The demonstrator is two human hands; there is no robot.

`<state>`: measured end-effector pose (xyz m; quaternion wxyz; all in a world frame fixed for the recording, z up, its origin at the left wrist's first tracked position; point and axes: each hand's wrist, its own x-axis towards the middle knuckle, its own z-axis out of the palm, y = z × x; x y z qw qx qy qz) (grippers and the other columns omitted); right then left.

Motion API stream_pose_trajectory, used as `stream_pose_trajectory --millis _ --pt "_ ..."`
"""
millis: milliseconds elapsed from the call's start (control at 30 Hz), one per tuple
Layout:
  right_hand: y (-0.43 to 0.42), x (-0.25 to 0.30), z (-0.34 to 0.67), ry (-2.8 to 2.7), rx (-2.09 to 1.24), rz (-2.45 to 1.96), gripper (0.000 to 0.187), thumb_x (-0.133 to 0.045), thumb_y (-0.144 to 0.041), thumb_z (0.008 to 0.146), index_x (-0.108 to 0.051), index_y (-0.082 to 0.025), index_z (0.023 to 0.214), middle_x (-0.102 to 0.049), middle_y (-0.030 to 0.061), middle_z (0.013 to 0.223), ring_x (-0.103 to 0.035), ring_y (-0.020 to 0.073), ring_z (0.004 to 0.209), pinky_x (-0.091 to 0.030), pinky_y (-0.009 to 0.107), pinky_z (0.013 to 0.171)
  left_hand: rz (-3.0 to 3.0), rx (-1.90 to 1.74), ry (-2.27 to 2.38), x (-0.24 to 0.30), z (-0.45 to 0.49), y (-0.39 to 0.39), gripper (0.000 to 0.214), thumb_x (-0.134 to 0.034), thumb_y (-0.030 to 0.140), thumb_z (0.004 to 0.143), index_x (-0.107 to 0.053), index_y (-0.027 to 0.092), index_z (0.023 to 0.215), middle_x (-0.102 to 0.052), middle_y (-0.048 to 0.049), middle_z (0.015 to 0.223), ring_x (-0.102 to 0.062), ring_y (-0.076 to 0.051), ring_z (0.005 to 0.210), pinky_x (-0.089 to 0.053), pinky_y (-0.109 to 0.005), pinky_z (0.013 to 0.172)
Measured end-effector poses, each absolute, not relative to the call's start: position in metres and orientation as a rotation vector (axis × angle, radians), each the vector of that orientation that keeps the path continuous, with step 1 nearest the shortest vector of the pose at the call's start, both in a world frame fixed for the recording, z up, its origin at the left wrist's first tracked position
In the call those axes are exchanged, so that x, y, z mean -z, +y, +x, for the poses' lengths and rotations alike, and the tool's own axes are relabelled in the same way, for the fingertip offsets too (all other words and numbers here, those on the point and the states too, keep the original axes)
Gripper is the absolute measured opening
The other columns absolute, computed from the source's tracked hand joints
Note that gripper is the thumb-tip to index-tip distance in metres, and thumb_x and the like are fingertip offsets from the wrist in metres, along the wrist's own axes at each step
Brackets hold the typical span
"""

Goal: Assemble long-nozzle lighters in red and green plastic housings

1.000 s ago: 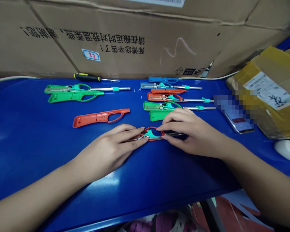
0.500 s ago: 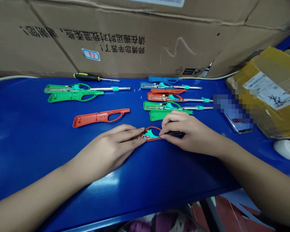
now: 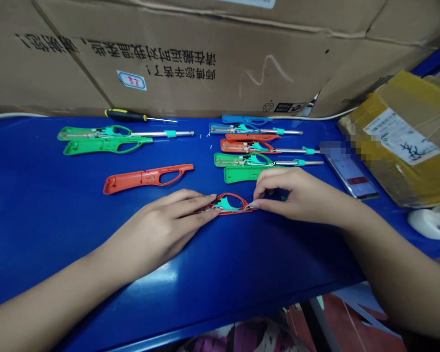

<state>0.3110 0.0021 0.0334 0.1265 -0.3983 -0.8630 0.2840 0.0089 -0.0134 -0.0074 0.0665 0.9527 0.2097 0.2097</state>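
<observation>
An open orange lighter shell (image 3: 230,204) with a teal trigger lies on the blue table (image 3: 58,215) between my hands. My left hand (image 3: 168,225) lies flat over its handle end, fingers stretched and pressing it down. My right hand (image 3: 297,195) pinches the front end of the same lighter, thumb and forefinger together; the barrel is hidden under the fingers. A loose orange half shell (image 3: 146,177) lies to the upper left.
Green lighter halves (image 3: 106,139) sit at the back left, beside a black screwdriver (image 3: 132,116). Several opened lighters (image 3: 256,151) lie behind my right hand. A phone (image 3: 348,171), a taped yellow parcel (image 3: 407,142) and cardboard boxes (image 3: 205,54) border the table.
My right hand's fingers have curled tighter into a pinch at the lighter's front and shifted slightly right. The left hand has stayed in place.
</observation>
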Motion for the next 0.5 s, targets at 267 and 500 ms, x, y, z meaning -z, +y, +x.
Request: stream_pose_trajectory --millis 267,500 --pt "0.0037 -0.0260 0.3053 -2.440 -0.893 -1.239 0.015 -0.073 -0.031 0.089 -0.071 -0.018 0.082 -0.071 0.0016 0.083 -0.062 0.0157 0.080 -0.046 0.031 0.076 2.887 -0.624 0.600 0.0104 0.0082 -0.0123 0.040 -0.051 0.013 0.101 -0.058 0.014 0.141 -0.063 -0.0076 0.142 -0.060 -0.025 0.124 -0.058 -0.041 0.103" --pt "0.0044 -0.0288 0.3090 -2.398 -0.837 -1.198 0.020 -0.065 -0.033 0.095 -0.070 -0.019 0.082 -0.070 0.0017 0.083 -0.062 0.0148 0.077 -0.047 0.029 0.075 2.908 -0.644 0.629 0.0118 0.0068 -0.0125 0.039 -0.051 0.012 0.101 -0.059 0.015 0.139 -0.065 -0.0075 0.140 -0.062 -0.026 0.121 -0.058 -0.043 0.101"
